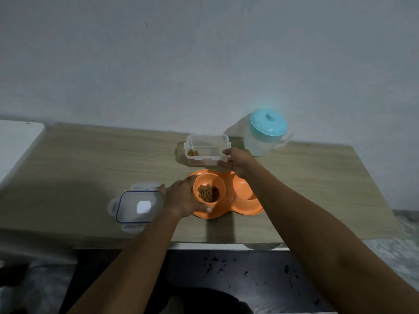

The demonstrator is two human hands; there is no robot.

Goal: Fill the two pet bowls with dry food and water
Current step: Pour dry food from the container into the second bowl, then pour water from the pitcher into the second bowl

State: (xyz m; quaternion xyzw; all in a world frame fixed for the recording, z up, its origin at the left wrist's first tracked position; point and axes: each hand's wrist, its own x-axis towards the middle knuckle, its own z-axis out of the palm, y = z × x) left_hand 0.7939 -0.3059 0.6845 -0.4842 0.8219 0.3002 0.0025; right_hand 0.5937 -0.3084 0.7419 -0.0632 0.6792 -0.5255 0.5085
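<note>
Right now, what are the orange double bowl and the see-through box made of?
The orange double bowl looks like smooth moulded plastic, evenly coloured with a soft sheen. The see-through box seems clear rigid plastic: its walls show the food inside, and it has snap-lock tabs.

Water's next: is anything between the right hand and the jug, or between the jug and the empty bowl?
Nothing visible blocks either path. The right hand rests at the food container, beside the jug. The empty bowl is partly under the right forearm, which would move away with the hand.
</note>
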